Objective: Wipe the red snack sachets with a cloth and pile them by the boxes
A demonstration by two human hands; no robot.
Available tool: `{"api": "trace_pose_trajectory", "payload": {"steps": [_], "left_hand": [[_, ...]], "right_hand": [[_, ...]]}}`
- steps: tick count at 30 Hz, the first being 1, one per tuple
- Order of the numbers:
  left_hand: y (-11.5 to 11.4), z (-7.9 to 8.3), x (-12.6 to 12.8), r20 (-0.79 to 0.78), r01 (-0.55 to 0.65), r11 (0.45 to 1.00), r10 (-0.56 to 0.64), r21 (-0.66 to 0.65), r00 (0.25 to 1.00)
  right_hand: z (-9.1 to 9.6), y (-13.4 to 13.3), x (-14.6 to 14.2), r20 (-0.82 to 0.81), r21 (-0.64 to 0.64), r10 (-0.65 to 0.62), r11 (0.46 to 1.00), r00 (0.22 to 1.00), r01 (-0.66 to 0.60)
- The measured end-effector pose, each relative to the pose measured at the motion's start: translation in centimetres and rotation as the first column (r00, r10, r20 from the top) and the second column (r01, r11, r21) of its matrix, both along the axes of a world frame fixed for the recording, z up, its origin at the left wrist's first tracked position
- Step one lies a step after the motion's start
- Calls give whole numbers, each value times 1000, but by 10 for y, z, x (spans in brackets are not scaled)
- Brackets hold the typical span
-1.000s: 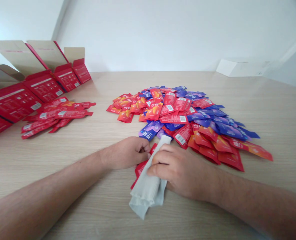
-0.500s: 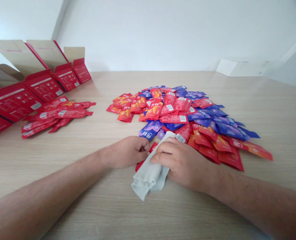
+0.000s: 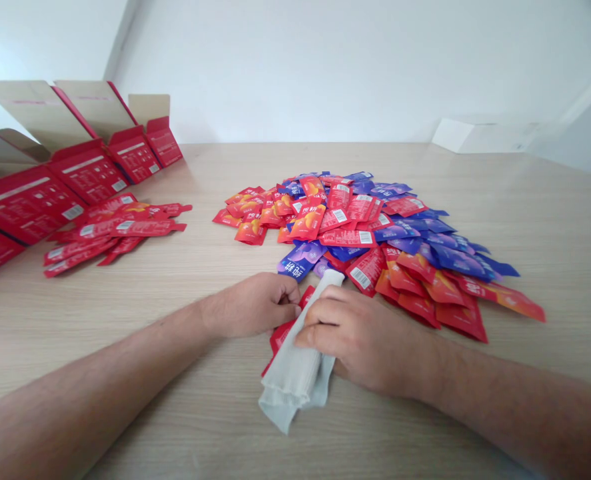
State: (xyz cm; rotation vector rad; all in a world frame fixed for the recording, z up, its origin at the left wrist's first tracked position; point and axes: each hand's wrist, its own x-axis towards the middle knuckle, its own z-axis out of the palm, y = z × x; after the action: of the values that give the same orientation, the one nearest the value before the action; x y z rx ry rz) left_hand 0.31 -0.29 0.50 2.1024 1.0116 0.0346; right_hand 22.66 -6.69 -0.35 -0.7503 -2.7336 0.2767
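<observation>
My left hand (image 3: 255, 305) has its fingers curled over the upper end of a red sachet (image 3: 281, 337), which lies partly under a pale grey-green cloth (image 3: 295, 373). My right hand (image 3: 358, 340) is closed over that folded cloth and presses it onto the sachet. Most of the sachet is hidden by the cloth and my fingers. Just beyond my hands spreads a large heap of red and blue-purple sachets (image 3: 360, 233), its nearest packets close to my right hand's fingers.
Open red cardboard cartons (image 3: 30, 200) stand at the far left of the light wooden table (image 3: 550, 267). In front of them lies a loose group of long red sachets (image 3: 120, 229). A white flat box (image 3: 480, 137) rests beyond the table's far right edge.
My right hand and the cloth have slid back toward me and slightly left since half a second ago, nearly returning to their earlier position. My left hand has barely moved.
</observation>
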Motion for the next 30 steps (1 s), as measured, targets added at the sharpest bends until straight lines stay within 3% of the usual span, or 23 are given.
{"api": "trace_pose_trajectory", "payload": {"steps": [6, 11, 16, 21, 26, 30], "left_hand": [[-1, -1, 0, 10, -6, 1000, 7, -27, 1000], [1, 0, 0, 3, 2, 1000, -2, 23, 1000], [0, 0, -1, -12, -12, 1000, 12, -5, 1000], [1, 0, -1, -16, -7, 999, 7, 39, 1000], [-1, 0, -1, -24, -23, 1000, 23, 3, 999], [0, -1, -1, -15, -9, 1000, 9, 21, 1000]], "right_hand": [[-1, 0, 1, -45, 1, -106, 994, 993, 106], [2, -1, 0, 7, 2, 19, 1000, 1000, -19], [0, -1, 1, -46, 12, -94, 995, 994, 95], [2, -2, -1, 15, 14, 20, 1000, 1000, -20], [-2, 0, 1, -60, 17, -105, 994, 993, 106], [-2, 0, 1, -13, 9, -16, 1000, 1000, 16]]}}
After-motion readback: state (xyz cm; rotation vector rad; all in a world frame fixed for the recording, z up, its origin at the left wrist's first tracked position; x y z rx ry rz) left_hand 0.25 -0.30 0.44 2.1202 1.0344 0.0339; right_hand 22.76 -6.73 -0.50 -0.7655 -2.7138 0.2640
